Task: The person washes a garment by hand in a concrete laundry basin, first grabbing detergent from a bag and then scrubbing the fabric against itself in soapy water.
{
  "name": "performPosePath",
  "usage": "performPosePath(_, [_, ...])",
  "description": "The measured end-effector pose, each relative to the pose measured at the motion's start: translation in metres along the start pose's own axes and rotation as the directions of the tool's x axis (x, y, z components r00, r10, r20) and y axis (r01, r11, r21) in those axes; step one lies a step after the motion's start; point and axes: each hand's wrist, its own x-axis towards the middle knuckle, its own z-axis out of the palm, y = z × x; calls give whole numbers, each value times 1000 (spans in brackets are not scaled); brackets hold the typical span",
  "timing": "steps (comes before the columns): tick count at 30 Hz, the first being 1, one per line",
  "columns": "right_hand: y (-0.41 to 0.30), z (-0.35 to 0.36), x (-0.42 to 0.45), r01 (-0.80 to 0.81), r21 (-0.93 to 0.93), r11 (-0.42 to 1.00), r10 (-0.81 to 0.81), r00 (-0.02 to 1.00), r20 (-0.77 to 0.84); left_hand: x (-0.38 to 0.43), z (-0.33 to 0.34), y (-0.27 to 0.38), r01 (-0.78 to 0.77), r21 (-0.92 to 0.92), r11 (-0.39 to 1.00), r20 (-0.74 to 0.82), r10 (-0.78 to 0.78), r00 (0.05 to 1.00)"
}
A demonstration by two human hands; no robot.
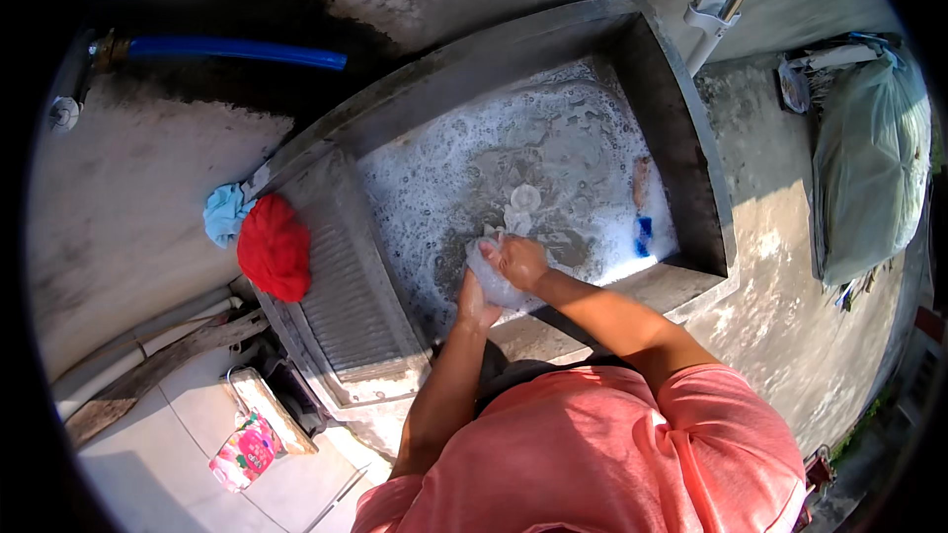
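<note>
Over a concrete wash basin point(689, 126) full of sudsy water, both hands work on a pale, soapy, see-through wet item point(498, 285); whether it is thin cloth or plastic I cannot tell. My left hand point(474, 300) cups it from the near left side. My right hand point(522, 264) grips its upper right part with bent fingers. Just beyond the hands, a round translucent shape point(526, 198) shows in the water. Near the basin's right wall a blue object point(643, 235) floats among the foam, partly covered by suds.
Left of the water is a ridged washboard slab point(348, 252). A red cloth point(274, 248) and a light blue cloth point(224, 215) rest at its outer edge. A blue hose point(237, 50) juts from the wall. A filled plastic bag point(866, 185) stands right; a floral packet point(248, 451) lies below left.
</note>
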Motion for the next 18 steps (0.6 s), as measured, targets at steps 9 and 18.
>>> performPosePath(9, [122,-34,25,-436,-77,897,227,602,-766,21,-59,-9,18,72,997,-517,22,856])
performPosePath(18, [89,10,11,110,-327,939,-179,966,-189,25,-101,-10,200,362,911,-447,-19,894])
